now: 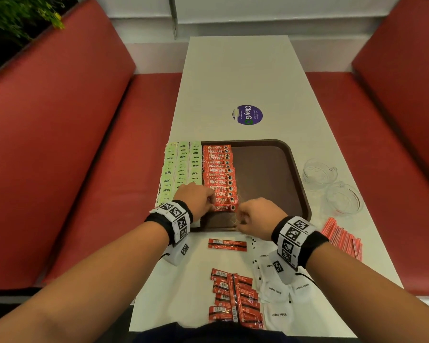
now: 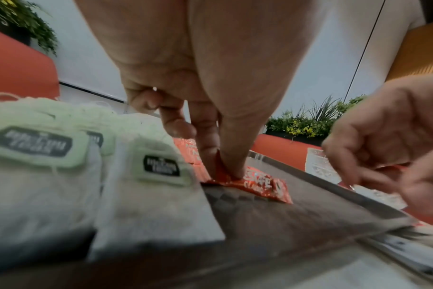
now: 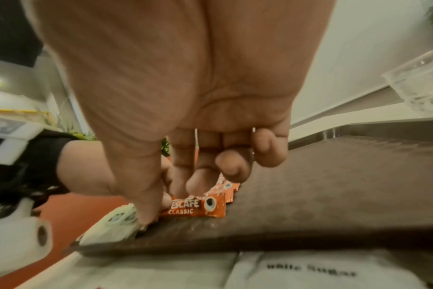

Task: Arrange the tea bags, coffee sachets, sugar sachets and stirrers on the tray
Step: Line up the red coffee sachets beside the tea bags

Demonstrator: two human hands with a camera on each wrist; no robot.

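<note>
On the tray (image 1: 296,169): tea bags (image 1: 181,167), then coffee sachets (image 1: 219,174). Our left hand (image 1: 196,199) pinches the nearest sachet (image 2: 260,185) between its fingers (image 2: 233,156); our right hand (image 1: 255,214) curls narrow, holding nothing. Sugar sachets (image 1: 278,290) and stirrers (image 1: 342,238) lie on the worktop (image 1: 233,82).

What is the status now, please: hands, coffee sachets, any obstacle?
Left hand pinches nearest coffee sachet at row's end on tray. Right hand curled beside it, grip unclear. More sachets wait on table. Nothing in the way.

1. One brown tray (image 1: 270,169).
2. Three columns of green tea bags (image 1: 181,167).
3. One column of red coffee sachets (image 1: 219,174) on it.
4. Two clear glass bowls (image 1: 318,170).
5. One purple sticker (image 1: 247,114).
6. One lone sachet (image 1: 227,244) lying apart.
</note>
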